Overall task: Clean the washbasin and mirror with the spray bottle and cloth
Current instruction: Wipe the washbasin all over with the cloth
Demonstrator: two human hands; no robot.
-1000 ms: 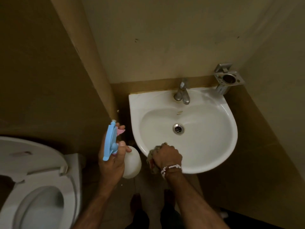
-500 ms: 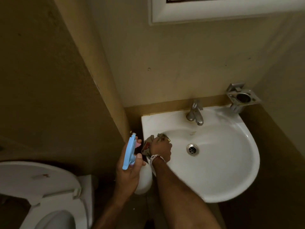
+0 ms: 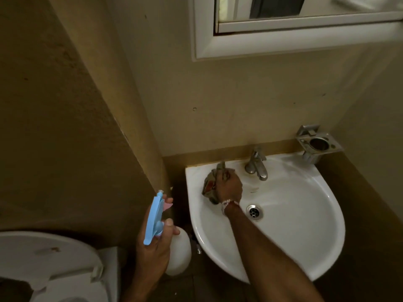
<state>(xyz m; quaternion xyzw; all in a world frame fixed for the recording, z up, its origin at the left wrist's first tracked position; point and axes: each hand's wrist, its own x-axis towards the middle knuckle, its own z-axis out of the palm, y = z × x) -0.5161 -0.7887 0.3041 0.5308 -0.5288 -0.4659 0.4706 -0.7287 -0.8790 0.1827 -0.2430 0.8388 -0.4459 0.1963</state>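
Beside the toilet [image 3: 54,258], the left hand [image 3: 152,247] grips the spray bottle [image 3: 178,251] by its neck, with a finger near the pink trigger. The white body hangs below the hand, so the bottle's long axis is roughly upright. Its blue head runs away from the person, and the nozzle points at the wall corner just left of the washbasin [image 3: 327,247], not into it.

To the right, the right hand [image 3: 229,187] clutches the bunched cloth [image 3: 209,186] and presses it on the basin's back-left ledge, near the tap [image 3: 257,165]. The step in hand looks like wiping the basin. Next would likely be working around the tap, then turning the nozzle up towards the mirror [image 3: 305,9] above.
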